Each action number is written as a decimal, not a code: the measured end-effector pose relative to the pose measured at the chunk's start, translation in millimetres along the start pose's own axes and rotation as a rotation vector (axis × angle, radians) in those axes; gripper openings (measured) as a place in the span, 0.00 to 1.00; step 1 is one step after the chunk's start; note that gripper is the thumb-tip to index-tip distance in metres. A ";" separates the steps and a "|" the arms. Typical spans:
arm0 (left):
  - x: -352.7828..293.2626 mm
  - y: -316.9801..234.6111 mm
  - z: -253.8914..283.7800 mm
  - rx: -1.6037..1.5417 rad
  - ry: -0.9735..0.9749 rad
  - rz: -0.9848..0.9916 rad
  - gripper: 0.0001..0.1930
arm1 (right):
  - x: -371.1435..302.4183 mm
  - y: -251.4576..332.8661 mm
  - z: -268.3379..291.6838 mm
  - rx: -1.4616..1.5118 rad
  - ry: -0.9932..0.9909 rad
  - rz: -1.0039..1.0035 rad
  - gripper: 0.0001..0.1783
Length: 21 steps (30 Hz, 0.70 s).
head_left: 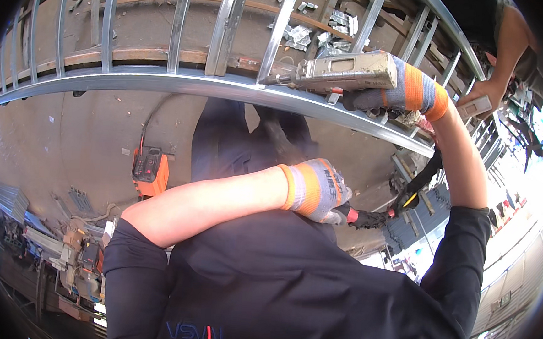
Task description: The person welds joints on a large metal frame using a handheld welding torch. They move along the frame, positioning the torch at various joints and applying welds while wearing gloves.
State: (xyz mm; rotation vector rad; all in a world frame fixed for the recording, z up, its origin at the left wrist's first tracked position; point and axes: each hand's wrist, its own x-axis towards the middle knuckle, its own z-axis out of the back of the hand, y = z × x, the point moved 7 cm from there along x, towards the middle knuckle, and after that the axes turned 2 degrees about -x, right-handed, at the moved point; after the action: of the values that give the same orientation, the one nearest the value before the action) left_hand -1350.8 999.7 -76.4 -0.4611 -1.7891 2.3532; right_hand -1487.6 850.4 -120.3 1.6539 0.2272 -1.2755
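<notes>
My right hand (pixel 409 88), in a grey and orange knit glove, is closed around the rear of a handheld welding gun (pixel 347 73) with a scuffed beige-grey body. Its narrow nozzle points left and meets a metal frame (pixel 164 83) where an upright bar joins the long rail; whether it touches cannot be made out. My left hand (pixel 318 190), gloved alike, is drawn across my front. Its fingers are wrapped around a black hose (pixel 369 219) with red bands, which runs off to the right. The palm side of that hand is hidden.
Another person's bare hand (pixel 487 96) is by the frame at the upper right. An orange and black box (pixel 150 170) with a cable stands on the floor at left. Metal offcuts (pixel 300 36) lie beyond the rail. Machinery (pixel 83 257) fills the lower left.
</notes>
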 end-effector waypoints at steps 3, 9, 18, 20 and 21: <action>-9.3 -2.6 4.2 -0.048 0.021 -0.032 0.27 | 0.0 9.5 -2.3 0.010 0.048 -0.014 0.28; -6.5 -0.4 10.4 -0.052 -0.017 -0.062 0.27 | 13.1 13.2 0.4 -0.082 0.016 0.301 0.25; 8.5 8.9 5.6 -0.026 0.017 -0.011 0.28 | 20.5 -21.2 1.7 -0.039 0.057 0.124 0.27; 11.0 10.9 4.4 -0.026 0.034 -0.003 0.28 | 21.2 -19.4 2.1 -0.054 0.070 0.129 0.28; 11.6 11.3 3.7 -0.023 0.043 0.002 0.28 | 19.7 -18.0 2.0 -0.030 0.085 0.138 0.28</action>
State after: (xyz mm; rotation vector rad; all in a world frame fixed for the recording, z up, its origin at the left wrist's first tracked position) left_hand -1362.2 996.6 -88.1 -0.5120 -1.7995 2.3082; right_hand -1492.1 849.9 -146.6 1.6709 0.1797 -1.0953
